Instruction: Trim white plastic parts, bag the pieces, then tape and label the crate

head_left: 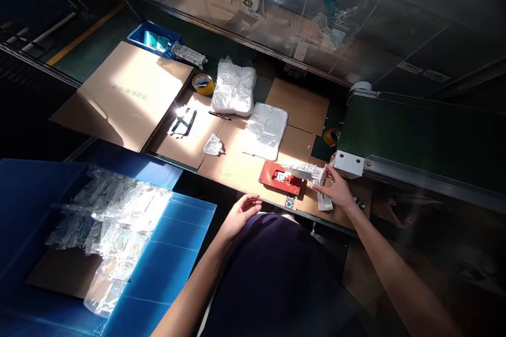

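Blue plastic walls make up the bin (169, 253) filling the lower left of the frame; its open top sits beside the table edge, probably so that the clear-bagged parts (122, 216) heaped inside stay within arm's reach. The green conveyor belt (419, 139) runs along the right side, its near end close to the work spot, which would keep any passing over short.

At upper left a flat cardboard carton (130, 89) lies on the table, its top partly sunlit. Two bundles of plastic bags (265, 129) lie in the centre, seemingly set just behind the work spot so as not to crowd it.

Right of centre, near the front edge, is the red fixture (272, 179), lying flat, perhaps to give a steady, low base. A stack of clear plastic parts (302, 171) reaches over its right end; the right hand (339, 188) grasps the stack's outer end between thumb and fingers, likely for control while leaving the other end free.

The left hand (239, 215), released and loosely curled, hovers by the table edge, left of the red fixture.

Smaller still, a yellow tape roll (209, 86) and a pen (220, 115) lie by the bags.
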Demonstrator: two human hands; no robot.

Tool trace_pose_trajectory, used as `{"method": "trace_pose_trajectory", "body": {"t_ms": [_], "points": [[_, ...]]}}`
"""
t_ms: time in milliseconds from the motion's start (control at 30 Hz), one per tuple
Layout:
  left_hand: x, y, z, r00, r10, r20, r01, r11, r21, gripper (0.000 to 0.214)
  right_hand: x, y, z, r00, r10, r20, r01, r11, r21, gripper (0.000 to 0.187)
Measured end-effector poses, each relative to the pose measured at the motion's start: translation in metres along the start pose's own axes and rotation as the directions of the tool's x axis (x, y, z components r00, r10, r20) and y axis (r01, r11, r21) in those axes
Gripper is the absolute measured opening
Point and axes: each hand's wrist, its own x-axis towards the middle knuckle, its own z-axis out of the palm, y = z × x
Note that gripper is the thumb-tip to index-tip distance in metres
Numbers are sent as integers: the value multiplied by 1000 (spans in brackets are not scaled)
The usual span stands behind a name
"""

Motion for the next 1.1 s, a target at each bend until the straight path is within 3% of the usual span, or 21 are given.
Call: {"method": "trace_pose_trajectory", "body": {"t_ms": [100,267,467,633,800,1100], "points": [[-2,-1,-13,999,29,-25,-29,999,35,45,10,-1,5,992,-44,116,70,969,-235,96],[-6,1,-19,995,65,-71,-63,997,34,45,12,-15,14,977,-49,210,137,891,-432,93],[-7,7,-22,991,87,-106,-89,996,-12,45,12,-57,41,938,-62,341,292,671,-682,94],[-4,16,-27,987,104,-123,-110,993,-45,45,13,-84,68,903,-133,409,410,553,-725,95],[0,23,-36,982,117,-150,-128,989,-69,47,9,-83,75,869,-160,468,481,494,-724,97],[14,33,-41,986,58,-159,-77,990,-117,44,9,-81,99,878,-100,469,450,509,-734,92]]}}
